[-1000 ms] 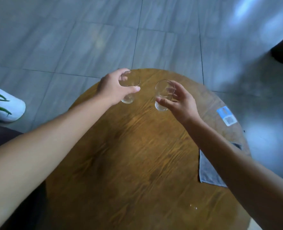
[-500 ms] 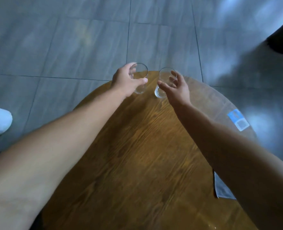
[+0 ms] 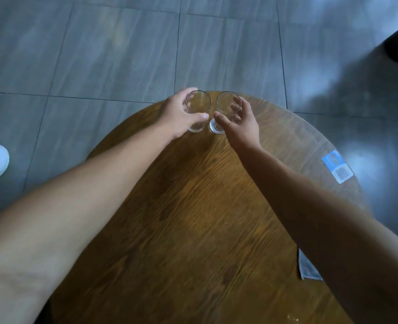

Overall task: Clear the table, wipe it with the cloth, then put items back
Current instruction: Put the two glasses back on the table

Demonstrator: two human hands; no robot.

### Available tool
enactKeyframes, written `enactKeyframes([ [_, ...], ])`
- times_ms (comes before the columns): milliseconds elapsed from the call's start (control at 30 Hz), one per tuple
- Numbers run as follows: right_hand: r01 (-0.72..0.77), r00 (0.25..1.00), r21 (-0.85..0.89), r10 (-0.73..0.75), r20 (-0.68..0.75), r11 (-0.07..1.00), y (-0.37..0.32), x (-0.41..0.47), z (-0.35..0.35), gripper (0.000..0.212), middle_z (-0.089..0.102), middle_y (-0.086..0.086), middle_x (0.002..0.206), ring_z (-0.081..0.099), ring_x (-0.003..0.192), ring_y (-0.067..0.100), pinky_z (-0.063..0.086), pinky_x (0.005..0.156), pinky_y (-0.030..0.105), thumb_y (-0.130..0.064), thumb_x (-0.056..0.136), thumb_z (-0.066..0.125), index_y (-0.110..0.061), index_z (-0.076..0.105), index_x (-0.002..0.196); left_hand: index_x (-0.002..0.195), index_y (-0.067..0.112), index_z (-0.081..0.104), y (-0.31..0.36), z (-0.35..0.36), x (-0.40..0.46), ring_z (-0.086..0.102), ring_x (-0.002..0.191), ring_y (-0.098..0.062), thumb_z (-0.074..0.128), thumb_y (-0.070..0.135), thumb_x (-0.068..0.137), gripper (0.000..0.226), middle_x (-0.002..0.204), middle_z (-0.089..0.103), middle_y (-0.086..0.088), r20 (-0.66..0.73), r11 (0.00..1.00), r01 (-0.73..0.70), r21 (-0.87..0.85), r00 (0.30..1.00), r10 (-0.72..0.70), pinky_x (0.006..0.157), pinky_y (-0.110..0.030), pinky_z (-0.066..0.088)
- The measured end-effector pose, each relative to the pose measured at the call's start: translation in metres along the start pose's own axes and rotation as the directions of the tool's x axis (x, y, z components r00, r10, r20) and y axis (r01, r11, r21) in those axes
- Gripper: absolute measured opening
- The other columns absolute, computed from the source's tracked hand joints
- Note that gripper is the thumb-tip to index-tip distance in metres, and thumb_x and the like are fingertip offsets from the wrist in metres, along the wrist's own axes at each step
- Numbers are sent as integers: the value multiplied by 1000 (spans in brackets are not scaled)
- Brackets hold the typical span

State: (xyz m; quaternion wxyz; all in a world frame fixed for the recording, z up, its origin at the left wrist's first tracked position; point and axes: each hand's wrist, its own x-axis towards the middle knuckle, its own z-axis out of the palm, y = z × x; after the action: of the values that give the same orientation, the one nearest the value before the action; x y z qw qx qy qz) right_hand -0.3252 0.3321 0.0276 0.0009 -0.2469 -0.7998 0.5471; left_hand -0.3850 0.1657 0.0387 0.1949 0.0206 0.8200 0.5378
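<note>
Both hands are wrapped round glasses at the table's far edge: the left hand [image 3: 181, 118] curls its fingers and thumb about the left glass [image 3: 197, 111], and the right hand [image 3: 238, 123] holds the right glass [image 3: 224, 112] between thumb and fingers, more loosely by the look of it. Each glass stands upright on the table [image 3: 193, 218], their bases just beside one another and their rims almost touching. Near the right edge, a corner of the grey cloth [image 3: 307, 268] peeks out from under the right forearm, and a blue sticker [image 3: 337, 166] lies flat farther along that edge. My guess is the glasses are being put back, since the wood looks bare apart from a few droplets at the near edge. To finish this well, I would let each base settle flat before the fingers slacken, keep the rims from knocking together, and draw the hands away sideways rather than across the tops. So close to the far edge, a nudge outward could send either glass to the tiled floor [image 3: 99, 54].
</note>
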Motion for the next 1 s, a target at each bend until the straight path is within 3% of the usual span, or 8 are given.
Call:
enactKeyframes([
  [167,10,1000,-128,-12,-10,992,-5,-3,-3,78,63,-7,140,63,121,11,51,101,30,-48,85,81,-26,44,150,148,31,44,-12,1,-5,59,124,-16,83,36,84,75,142,54,3,-56,993,-30,114,998,37,106,-37,51],
  [300,6,1000,-178,-4,8,984,-7,-2,-5,79,64,-5,138,64,122,15,52,104,36,-49,84,81,-27,44,150,148,30,43,-12,1,-4,59,125,-18,83,39,83,77,135,56,4,-61,989,-19,146,998,28,107,-39,50],
  [467,-42,994,-231,64,91,972,-7,0,-15,110,54,2,151,55,135,20,45,109,33,-43,79,88,-20,19,163,159,34,25,-6,0,-13,42,146,-22,86,29,82,98,162,37,-2,-64,978,5,210,998,9,116,-42,41],
  [600,-53,995,-205,69,72,977,-11,-7,-32,117,41,7,161,44,146,24,41,118,41,-39,74,91,-21,17,164,162,34,15,-5,-6,-39,31,151,-20,83,23,84,104,167,22,0,-152,969,-8,248,987,47,120,-45,36],
  [700,53,997,-281,-37,64,958,-20,-25,-50,97,42,5,160,44,145,20,40,117,37,-41,81,85,-19,31,159,157,29,31,-7,-7,-72,38,146,-16,77,28,89,82,160,34,1,-252,963,-33,268,962,103,119,-40,37],
  [800,134,991,-347,-119,64,928,-27,-52,-70,54,61,-1,138,59,125,15,48,105,34,-43,90,74,-18,60,136,138,21,55,-4,-1,-108,50,130,-15,67,41,93,51,141,51,-1,-314,936,-88,340,928,201,107,-36,45],
  [900,167,986,-285,-157,58,944,-24,-89,-95,26,71,-6,113,65,106,9,55,96,40,-42,92,69,-22,73,108,123,14,64,6,8,-149,55,120,-23,57,50,97,45,127,59,-8,-293,850,-220,478,873,391,101,-39,46],
  [1000,303,951,-362,-307,48,881,-13,-135,-125,26,66,-8,112,63,109,14,52,95,38,-42,92,67,-24,73,109,132,10,61,18,22,-193,53,128,-32,54,48,100,50,134,58,-14,-234,740,-289,608,825,515,108,-45,42],
])
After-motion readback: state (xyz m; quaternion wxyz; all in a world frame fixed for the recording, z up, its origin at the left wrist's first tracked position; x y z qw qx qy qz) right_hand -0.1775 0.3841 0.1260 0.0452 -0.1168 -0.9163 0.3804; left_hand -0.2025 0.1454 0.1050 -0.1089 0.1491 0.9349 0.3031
